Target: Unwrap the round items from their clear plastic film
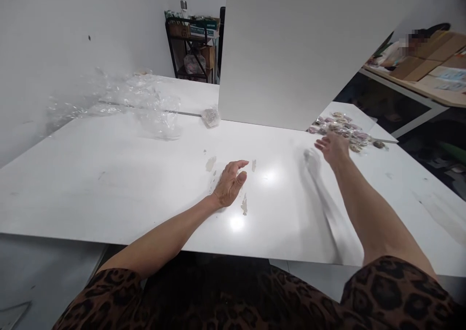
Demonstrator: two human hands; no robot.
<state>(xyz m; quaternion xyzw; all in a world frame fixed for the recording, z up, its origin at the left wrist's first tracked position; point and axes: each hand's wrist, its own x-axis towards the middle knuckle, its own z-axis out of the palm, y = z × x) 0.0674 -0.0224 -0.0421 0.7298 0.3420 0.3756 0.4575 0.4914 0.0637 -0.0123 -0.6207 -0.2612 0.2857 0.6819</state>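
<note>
My left hand [230, 183] rests at the middle of the white table [174, 194], fingers curved and thumb apart, with nothing between them. Around it the table surface shows worn, greyish patches. My right hand [333, 148] is raised over the right side, its fingers spread and no object visible in them. Just beyond it lies a pile of small items in clear wrappers [358, 136], pinkish and brownish; what they are I cannot make out. Part of the pile is hidden behind the right hand.
Crumpled clear plastic bags [153, 109] lie at the back left. A small clear packet [210, 117] sits by the foot of a tall white panel [284, 53]. Behind stands a black shelf [185, 39] with boxes. At the far right a person is near a cardboard box [425, 60].
</note>
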